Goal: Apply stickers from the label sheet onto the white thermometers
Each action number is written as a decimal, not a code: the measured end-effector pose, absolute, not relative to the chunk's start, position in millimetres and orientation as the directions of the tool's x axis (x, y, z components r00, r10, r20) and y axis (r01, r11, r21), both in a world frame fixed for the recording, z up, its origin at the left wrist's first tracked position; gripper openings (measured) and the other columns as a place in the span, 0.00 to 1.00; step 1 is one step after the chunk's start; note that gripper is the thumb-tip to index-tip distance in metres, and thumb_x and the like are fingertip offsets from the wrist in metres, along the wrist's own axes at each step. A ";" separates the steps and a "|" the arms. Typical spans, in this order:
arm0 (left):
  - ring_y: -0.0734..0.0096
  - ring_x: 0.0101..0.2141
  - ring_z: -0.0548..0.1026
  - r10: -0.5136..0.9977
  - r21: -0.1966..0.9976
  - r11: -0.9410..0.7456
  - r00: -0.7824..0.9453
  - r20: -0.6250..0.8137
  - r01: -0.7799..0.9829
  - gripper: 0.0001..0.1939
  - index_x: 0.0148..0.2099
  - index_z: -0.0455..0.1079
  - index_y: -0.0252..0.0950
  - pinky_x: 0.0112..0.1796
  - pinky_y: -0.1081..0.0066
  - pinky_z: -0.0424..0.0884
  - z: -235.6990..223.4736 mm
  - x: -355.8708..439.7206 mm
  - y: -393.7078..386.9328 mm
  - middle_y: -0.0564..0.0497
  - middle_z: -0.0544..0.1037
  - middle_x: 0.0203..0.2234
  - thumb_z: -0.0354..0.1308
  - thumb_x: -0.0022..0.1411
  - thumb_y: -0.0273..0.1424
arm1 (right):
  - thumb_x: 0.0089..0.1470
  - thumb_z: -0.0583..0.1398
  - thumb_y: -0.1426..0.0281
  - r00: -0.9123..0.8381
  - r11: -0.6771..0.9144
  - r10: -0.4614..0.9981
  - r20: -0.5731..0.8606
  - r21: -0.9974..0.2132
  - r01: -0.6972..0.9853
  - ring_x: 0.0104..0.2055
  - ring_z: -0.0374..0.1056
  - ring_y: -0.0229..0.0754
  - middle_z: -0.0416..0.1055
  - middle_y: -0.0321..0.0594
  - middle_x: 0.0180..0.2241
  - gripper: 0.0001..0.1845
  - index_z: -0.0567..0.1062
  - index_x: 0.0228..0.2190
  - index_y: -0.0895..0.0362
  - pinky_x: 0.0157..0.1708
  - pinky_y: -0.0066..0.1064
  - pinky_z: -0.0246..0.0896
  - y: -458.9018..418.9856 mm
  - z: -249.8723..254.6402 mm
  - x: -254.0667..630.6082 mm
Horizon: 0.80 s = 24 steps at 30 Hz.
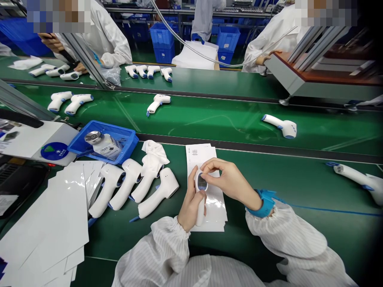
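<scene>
A white handheld infrared thermometer [200, 207] is upright in my left hand [189, 205], whose fingers wrap round its handle. Its dark oval screen [202, 182] faces me. At the upper edge of that screen, my right hand [226, 175] has thumb and fingertips pinched together; whatever lies between them is too small to make out. A blue wrist strap [263, 203] with a cord circles my right wrist. Under both hands lies a stack of white printed sheets [214, 213]. To the left, several more thermometers [160, 193] lie in a row, a white cloth [154, 153] over one.
A blue tray [131, 139] holds a bottle with a metal top. Loose white sheets [54, 223] spread at left beside a white device [44, 139]. Thermometers lie on the green belt [209, 119] and one thermometer [359, 179] at right. Co-workers sit across.
</scene>
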State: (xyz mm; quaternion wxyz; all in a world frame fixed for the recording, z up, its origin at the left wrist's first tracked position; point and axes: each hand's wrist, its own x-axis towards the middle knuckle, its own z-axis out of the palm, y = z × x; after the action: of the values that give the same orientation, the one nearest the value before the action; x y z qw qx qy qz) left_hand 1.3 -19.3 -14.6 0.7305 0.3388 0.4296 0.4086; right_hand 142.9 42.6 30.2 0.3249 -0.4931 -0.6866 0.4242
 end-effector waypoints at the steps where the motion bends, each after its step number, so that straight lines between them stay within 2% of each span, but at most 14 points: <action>1: 0.77 0.16 0.60 0.887 0.843 0.441 0.295 -0.356 -0.307 0.35 0.70 0.35 0.47 0.20 0.75 0.64 -15.3 1.7 -19.3 0.59 0.65 0.21 0.46 0.66 0.34 | 0.50 0.61 0.75 -0.305 0.156 0.952 0.029 -0.902 0.402 0.38 0.72 0.40 0.76 0.37 0.35 0.05 0.73 0.24 0.54 0.41 0.33 0.66 42.6 29.9 142.9; 8: 0.78 0.13 0.59 0.883 0.860 0.451 0.256 -0.393 -0.237 0.31 0.70 0.36 0.44 0.19 0.76 0.63 -14.7 3.9 -17.8 0.61 0.64 0.17 0.41 0.68 0.33 | 0.49 0.61 0.76 -0.298 0.141 0.955 0.013 -0.899 0.414 0.37 0.72 0.40 0.76 0.37 0.35 0.05 0.73 0.24 0.55 0.40 0.33 0.66 43.6 29.4 141.7; 20: 0.76 0.14 0.59 0.885 0.867 0.446 0.253 -0.391 -0.222 0.32 0.70 0.37 0.46 0.20 0.76 0.63 -16.0 3.0 -19.3 0.61 0.62 0.15 0.41 0.68 0.32 | 0.48 0.61 0.78 -0.293 0.145 0.956 0.017 -0.896 0.420 0.36 0.71 0.39 0.75 0.35 0.33 0.06 0.73 0.24 0.55 0.39 0.32 0.66 45.2 25.2 141.3; 24: 0.76 0.14 0.58 0.884 0.864 0.450 0.251 -0.394 -0.228 0.32 0.70 0.37 0.45 0.19 0.76 0.63 -15.2 3.2 -18.5 0.61 0.62 0.16 0.42 0.67 0.33 | 0.52 0.60 0.76 -0.281 0.181 0.958 0.055 -0.877 0.446 0.35 0.70 0.39 0.75 0.34 0.33 0.06 0.73 0.26 0.55 0.38 0.33 0.65 42.5 22.6 140.1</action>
State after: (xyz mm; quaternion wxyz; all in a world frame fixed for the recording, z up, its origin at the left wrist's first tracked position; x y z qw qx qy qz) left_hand 3.2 -18.5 -15.2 0.7097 0.3488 0.4704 0.3917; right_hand 140.1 42.5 22.6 0.3250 -0.5039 -0.6965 0.3942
